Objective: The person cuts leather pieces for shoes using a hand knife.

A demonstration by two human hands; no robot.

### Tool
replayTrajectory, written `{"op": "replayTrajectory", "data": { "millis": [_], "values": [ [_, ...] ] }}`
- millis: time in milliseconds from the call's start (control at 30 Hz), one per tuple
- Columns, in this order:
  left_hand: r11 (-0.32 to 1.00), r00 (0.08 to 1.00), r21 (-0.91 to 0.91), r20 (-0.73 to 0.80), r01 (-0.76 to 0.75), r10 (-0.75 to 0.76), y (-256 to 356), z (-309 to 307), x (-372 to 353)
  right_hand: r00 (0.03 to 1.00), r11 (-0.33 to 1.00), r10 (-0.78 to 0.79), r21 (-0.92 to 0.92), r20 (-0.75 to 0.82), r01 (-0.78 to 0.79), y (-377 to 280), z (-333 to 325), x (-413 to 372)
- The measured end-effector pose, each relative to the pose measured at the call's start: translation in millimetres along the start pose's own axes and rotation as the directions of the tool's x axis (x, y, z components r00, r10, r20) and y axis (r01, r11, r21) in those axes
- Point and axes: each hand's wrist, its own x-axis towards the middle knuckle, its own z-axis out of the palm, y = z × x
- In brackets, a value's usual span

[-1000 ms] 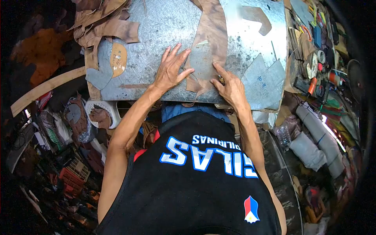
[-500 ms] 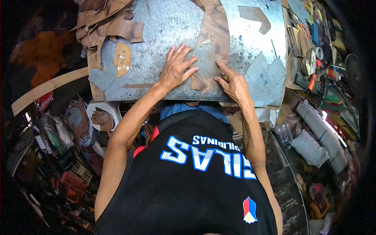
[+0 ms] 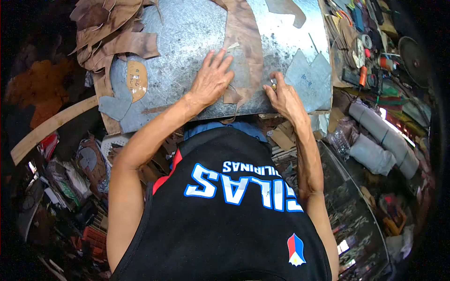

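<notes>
My left hand (image 3: 213, 78) lies flat on the metal-topped table, fingers stretched out. Its fingertips reach the left edge of a long brown leather piece (image 3: 251, 40) and a greyish flat piece (image 3: 241, 70) that seems to lie over it. A loose leather scrap (image 3: 230, 96) curls by the table's front edge, just below that hand. To the right of the leather, my right hand (image 3: 285, 96) is raised slightly, thumb and fingers closed around a small object with a yellowish glint; its kind is hidden. A grey pointed template (image 3: 307, 77) with handwriting lies beside the right hand.
Brown leather scraps (image 3: 117, 42) pile up at the table's left. Near them lie a tan oval template (image 3: 137, 82) and a grey piece (image 3: 115, 107). Another grey template (image 3: 288, 10) sits at the back. Tools and tape rolls (image 3: 366, 41) crowd the right side.
My right hand has drawn away from the leather, to the right. My left hand stays by its left edge with fingers extended. The whole view has shifted slightly.
</notes>
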Motion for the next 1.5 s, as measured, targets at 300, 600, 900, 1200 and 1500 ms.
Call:
{"op": "replayTrajectory", "data": {
  "millis": [300,600,900,1200,1500],
  "values": [
    [0.938,0.743,-0.332,0.603,-0.098,0.291,-25.8,-34.3,90.9,0.917,0.94,-0.338,-0.022,-0.212,0.341,-50.7,57.2,-28.3],
    [0.959,0.396,-0.238,0.904,0.153,0.162,-2.1,2.1,141.7,0.928,0.98,-0.192,-0.113,-0.321,0.164,-79.8,101.8,24.2],
    [0.957,0.386,-0.254,0.904,0.14,0.184,-2.4,-27.0,142.0,0.952,0.975,-0.139,-0.204,-0.273,0.084,-88.4,106.0,29.3],
    [0.954,0.366,-0.262,0.91,0.145,0.194,-6.9,-52.0,130.1,0.837,0.941,-0.304,-0.28,-0.454,0.19,-78.8,122.6,35.3],
    [0.943,0.339,-0.246,0.927,0.226,0.16,-2.8,-44.8,121.3,0.924,0.957,-0.223,-0.252,-0.311,0.147,-83.6,107.9,25.4]
  ]
}}
